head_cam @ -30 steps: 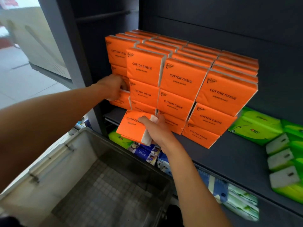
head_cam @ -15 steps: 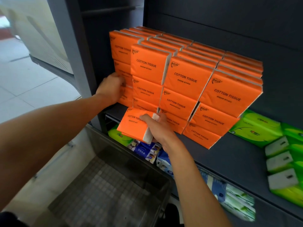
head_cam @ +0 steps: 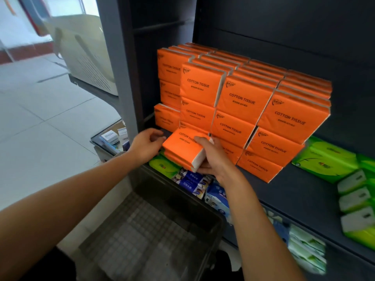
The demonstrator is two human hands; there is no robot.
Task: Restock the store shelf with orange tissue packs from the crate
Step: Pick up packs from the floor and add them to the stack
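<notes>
Right hand (head_cam: 213, 157) fingers gripping orange tissue packs (head_cam: 185, 148), left hand (head_cam: 147, 144) fingers loose alongside

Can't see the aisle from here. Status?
Right hand grips two orange packs; left hand open beside them. Crate looks empty. Shelf gap lower left, unobstructed.

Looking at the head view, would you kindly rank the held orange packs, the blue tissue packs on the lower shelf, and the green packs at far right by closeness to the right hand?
From the right hand:
1. Held orange packs, in its grip at the shelf edge.
2. Blue tissue packs, just below on the lower shelf.
3. Green packs, far right on the same shelf as the orange stack.
</notes>
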